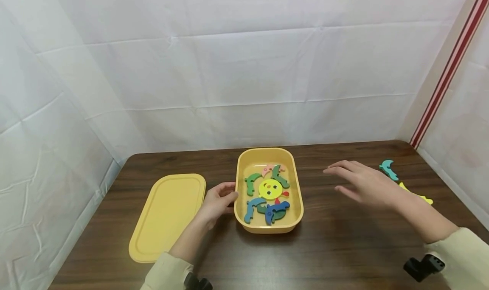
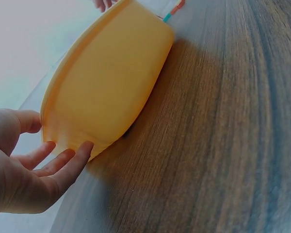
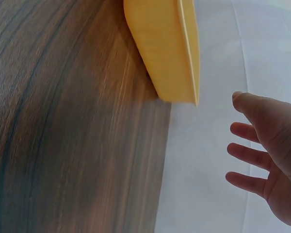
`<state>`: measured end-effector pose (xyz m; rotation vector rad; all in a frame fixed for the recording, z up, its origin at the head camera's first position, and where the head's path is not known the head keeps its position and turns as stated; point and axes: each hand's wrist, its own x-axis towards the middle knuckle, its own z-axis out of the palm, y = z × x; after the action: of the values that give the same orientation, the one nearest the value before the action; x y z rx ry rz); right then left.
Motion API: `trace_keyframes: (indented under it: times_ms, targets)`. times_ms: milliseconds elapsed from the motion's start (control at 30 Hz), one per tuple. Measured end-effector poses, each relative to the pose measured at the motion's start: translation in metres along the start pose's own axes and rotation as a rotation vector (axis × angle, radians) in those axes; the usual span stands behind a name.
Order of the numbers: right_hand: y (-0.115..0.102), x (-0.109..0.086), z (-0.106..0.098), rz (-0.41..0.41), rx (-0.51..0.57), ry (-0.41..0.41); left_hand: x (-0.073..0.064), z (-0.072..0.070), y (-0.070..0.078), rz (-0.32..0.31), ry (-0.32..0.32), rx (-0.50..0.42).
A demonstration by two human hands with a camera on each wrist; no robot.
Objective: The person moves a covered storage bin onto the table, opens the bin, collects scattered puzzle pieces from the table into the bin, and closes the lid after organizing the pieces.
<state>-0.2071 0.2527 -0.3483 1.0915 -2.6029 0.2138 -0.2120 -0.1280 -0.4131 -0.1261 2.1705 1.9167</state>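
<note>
A yellow tub (image 1: 267, 229) stands on the table with several curved pieces inside, among them a green piece (image 1: 252, 184), a light blue piece (image 1: 249, 211) and a dark blue piece (image 1: 270, 213). Among them lies a round yellow smiley-face piece (image 1: 270, 190). My left hand (image 1: 217, 203) rests its fingertips against the tub's left outer wall, fingers spread and only loosely bent, as the left wrist view shows. Right of the tub, my right hand (image 1: 361, 184) hovers apart from it with fingers extended and nothing in them.
To the left lies a flat yellow lid (image 1: 168, 218). At the table's right side are a turquoise curved piece (image 1: 389, 170) and a yellow piece (image 1: 424, 198), partly behind my right forearm. White sheeting (image 1: 244, 69) rises behind the dark wooden table (image 1: 324, 256).
</note>
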Motion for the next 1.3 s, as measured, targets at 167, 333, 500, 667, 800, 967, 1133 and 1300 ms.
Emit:
trace_keyframes:
  times_ms: [167, 333, 500, 667, 800, 967, 1133, 1300]
  targets:
    - [0.011, -0.005, 0.004, 0.029, 0.009, 0.013, 0.002, 0.0, -0.002, -0.01, 0.014, 0.007]
    - [0.02, -0.014, 0.012, 0.041, 0.009, -0.005, 0.002, 0.001, -0.004, -0.015, 0.013, 0.003]
    - [0.028, -0.025, 0.018, 0.067, 0.001, -0.011, 0.002, 0.003, -0.005, -0.019, 0.011, 0.0]
    - [0.034, -0.032, 0.023, 0.079, 0.005, -0.016, 0.002, 0.003, -0.005, -0.013, 0.01, 0.002]
    - [0.041, -0.037, 0.024, 0.089, 0.005, -0.016, 0.002, 0.001, -0.004, 0.0, 0.01, 0.006]
    - [0.046, -0.045, 0.024, 0.103, 0.016, -0.013, 0.001, 0.0, -0.005, 0.008, 0.008, 0.009]
    - [0.051, -0.055, 0.022, 0.105, 0.011, -0.007, 0.002, 0.0, -0.005, 0.01, 0.005, 0.003]
    - [0.057, -0.063, 0.023, 0.099, -0.002, -0.008, 0.002, 0.001, -0.005, -0.002, 0.016, -0.003]
